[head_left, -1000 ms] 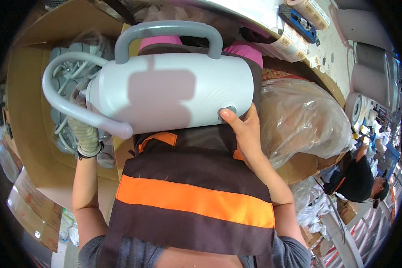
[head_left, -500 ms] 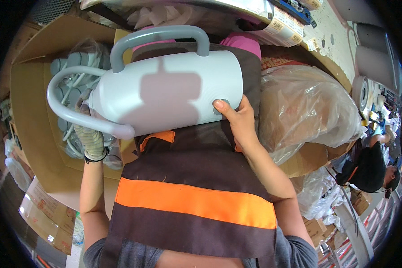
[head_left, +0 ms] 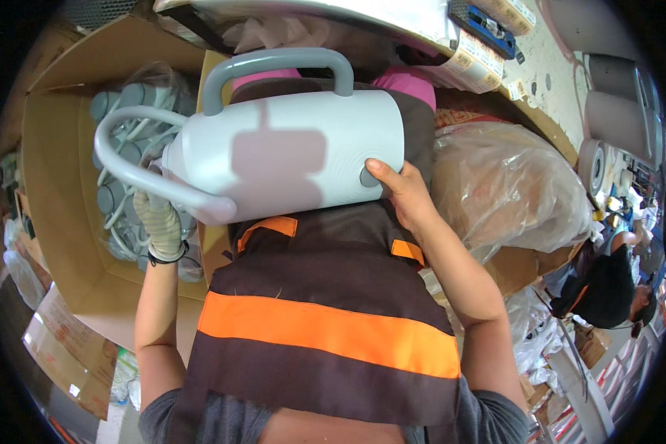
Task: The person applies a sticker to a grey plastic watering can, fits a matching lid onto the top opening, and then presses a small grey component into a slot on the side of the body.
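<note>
Lying sideways across my lap is a pale grey plastic can [head_left: 355, 129] with a cylindrical body and a darker arched handle [head_left: 274, 58]. A thick curved tube [head_left: 107, 140] loops out from its neck end on the left. My left hand [head_left: 157, 222], in a light glove, is closed at the neck end; the tube and neck partly hide its fingers. At the lower right of the body, my bare right hand [head_left: 411, 192] grips the can, thumb on a round grey disc [head_left: 368, 177] and the other fingers mostly hidden underneath.
An open cardboard box [head_left: 59, 214] at left holds several grey round parts [head_left: 129, 152] with pale tubes. To the right bulges a clear plastic bag [head_left: 507, 185]. A worktop [head_left: 551, 96] with label rolls [head_left: 475, 63] runs along the far side. Another person [head_left: 607, 285] is at far right.
The neck end of the can and its curved tube have shifted right, with my left hand following. My right thumb has moved slightly, showing more of the grey disc.
</note>
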The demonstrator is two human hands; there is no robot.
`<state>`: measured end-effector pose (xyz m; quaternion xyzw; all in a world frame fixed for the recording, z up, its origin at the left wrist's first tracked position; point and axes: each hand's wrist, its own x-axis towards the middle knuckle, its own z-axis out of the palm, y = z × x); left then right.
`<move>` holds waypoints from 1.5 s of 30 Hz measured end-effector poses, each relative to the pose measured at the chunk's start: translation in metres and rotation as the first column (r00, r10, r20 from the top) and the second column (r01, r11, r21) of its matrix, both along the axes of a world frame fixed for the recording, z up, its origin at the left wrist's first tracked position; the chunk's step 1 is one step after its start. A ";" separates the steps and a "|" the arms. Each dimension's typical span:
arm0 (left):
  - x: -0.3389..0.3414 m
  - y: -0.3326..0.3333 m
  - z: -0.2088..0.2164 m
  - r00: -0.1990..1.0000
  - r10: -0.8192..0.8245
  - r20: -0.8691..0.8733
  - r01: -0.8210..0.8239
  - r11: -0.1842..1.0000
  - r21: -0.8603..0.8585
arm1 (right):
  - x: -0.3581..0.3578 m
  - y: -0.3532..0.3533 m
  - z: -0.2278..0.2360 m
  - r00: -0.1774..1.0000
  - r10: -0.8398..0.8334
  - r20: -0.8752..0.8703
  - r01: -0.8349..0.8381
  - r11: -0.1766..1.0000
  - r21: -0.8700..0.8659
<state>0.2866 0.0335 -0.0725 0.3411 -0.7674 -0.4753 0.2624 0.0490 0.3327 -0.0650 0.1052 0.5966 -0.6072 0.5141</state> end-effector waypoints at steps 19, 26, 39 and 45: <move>-0.039 -0.036 0.003 0.995 0.036 0.090 -0.061 0.956 0.289 | -0.042 -0.020 0.021 0.994 0.102 0.023 -0.098 0.983 -0.154; -0.065 -0.044 0.014 0.977 0.174 0.120 -0.212 0.796 0.566 | -0.062 -0.032 0.025 0.984 0.176 -0.014 -0.176 0.982 -0.063; -0.073 -0.064 0.010 0.989 0.065 0.132 -0.130 0.809 0.573 | -0.098 -0.041 0.062 0.268 0.516 -0.814 -0.523 0.787 0.327; -0.075 -0.080 -0.006 0.978 -0.088 0.189 0.006 0.918 0.397 | -0.101 -0.049 0.061 0.310 0.650 -0.693 -0.646 0.680 0.348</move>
